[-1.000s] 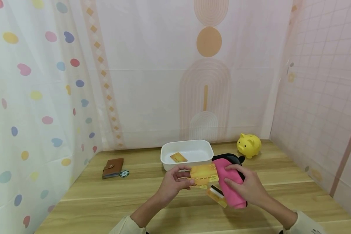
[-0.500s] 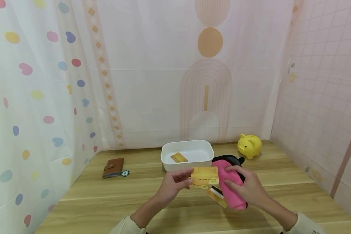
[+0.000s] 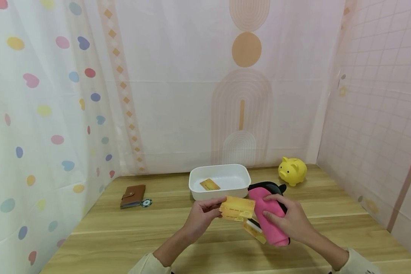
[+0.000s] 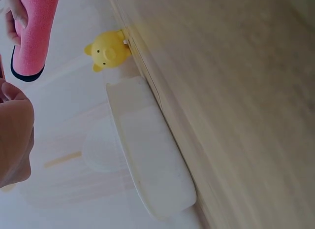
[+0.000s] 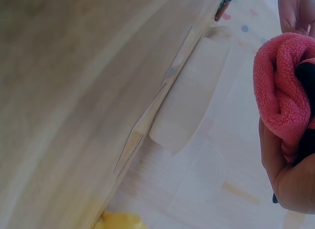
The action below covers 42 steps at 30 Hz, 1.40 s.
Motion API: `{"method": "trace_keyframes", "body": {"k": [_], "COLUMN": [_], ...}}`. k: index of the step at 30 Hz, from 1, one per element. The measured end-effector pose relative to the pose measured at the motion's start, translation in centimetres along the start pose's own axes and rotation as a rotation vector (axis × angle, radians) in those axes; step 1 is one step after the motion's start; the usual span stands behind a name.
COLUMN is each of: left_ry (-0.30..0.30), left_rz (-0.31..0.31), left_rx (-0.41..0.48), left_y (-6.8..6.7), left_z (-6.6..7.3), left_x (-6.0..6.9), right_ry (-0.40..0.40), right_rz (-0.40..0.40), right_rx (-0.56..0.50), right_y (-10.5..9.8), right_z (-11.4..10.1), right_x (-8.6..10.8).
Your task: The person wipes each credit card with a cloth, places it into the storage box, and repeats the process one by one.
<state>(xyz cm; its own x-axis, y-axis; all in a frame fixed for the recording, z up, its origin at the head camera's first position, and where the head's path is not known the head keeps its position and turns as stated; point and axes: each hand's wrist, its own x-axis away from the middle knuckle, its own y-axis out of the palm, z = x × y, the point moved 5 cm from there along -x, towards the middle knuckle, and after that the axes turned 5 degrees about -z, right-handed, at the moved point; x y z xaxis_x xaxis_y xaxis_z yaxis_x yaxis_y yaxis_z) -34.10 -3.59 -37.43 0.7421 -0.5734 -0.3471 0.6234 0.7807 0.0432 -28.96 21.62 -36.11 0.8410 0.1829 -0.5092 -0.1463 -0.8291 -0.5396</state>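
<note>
My left hand (image 3: 200, 219) pinches yellow bank cards (image 3: 238, 207) at their left edge; they look like two overlapping cards. My right hand (image 3: 291, 219) grips a pink and black plush pouch (image 3: 265, 209), thumb and fingers curled on its pink side. The cards' right end is close to the pouch; whether they touch, I cannot tell. Seen from the right wrist, the fuzzy pink fabric (image 5: 278, 91) is folded over black material. Another yellow card (image 3: 255, 230) with a dark stripe lies on the table below, partly covered by the pouch. In the left wrist view the held cards are barely visible.
Behind the hands stands a white tray (image 3: 219, 195) with a yellow card (image 3: 210, 184) inside. At the back right is a yellow piggy bank (image 3: 292, 172). A brown wallet (image 3: 133, 196) and a poker chip (image 3: 146, 203) lie left on the wooden table (image 3: 123, 239).
The front card in my left hand has tilted and shifted down over the one behind it, with the left fingers adjusting. My right hand and the pouch stay nearly still.
</note>
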Motion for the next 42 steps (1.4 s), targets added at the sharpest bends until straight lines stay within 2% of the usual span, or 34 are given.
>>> {"method": "trace_keyframes", "body": {"k": [4,10,14,21,25,32,42], "left_ry": [0.007,-0.032,-0.042,-0.063,-0.065,-0.087,-0.089], "left_rz": [0.029,0.11,0.12,0.176,0.169,0.166,0.107], "left_rx": [-0.025,-0.026,-0.009,-0.039,-0.027,-0.071,-0.095], "left_y": [-0.1,-0.4,-0.5,-0.7,-0.7,-0.7,-0.7], "left_z": [-0.1,-0.5,-0.6,-0.5,-0.5,-0.2,-0.3], "left_x": [0.0,0.0,-0.1,-0.1,-0.1,-0.1,0.0], "right_ry": [0.002,0.005,0.001,-0.008,0.002,0.021,0.118], "right_rz": [-0.003,-0.011,-0.015,-0.008,-0.001,0.001,-0.008], "right_rx": [-0.002,-0.026,-0.04,-0.05,-0.051,-0.078,-0.184], "right_y": [0.0,0.0,0.0,-0.2,-0.5,-0.9,-1.3], "right_z": [0.0,-0.1,-0.2,-0.4,-0.6,-1.1,-1.3], "right_x": [0.0,0.1,0.1,0.3,0.3,0.3,0.5]}}
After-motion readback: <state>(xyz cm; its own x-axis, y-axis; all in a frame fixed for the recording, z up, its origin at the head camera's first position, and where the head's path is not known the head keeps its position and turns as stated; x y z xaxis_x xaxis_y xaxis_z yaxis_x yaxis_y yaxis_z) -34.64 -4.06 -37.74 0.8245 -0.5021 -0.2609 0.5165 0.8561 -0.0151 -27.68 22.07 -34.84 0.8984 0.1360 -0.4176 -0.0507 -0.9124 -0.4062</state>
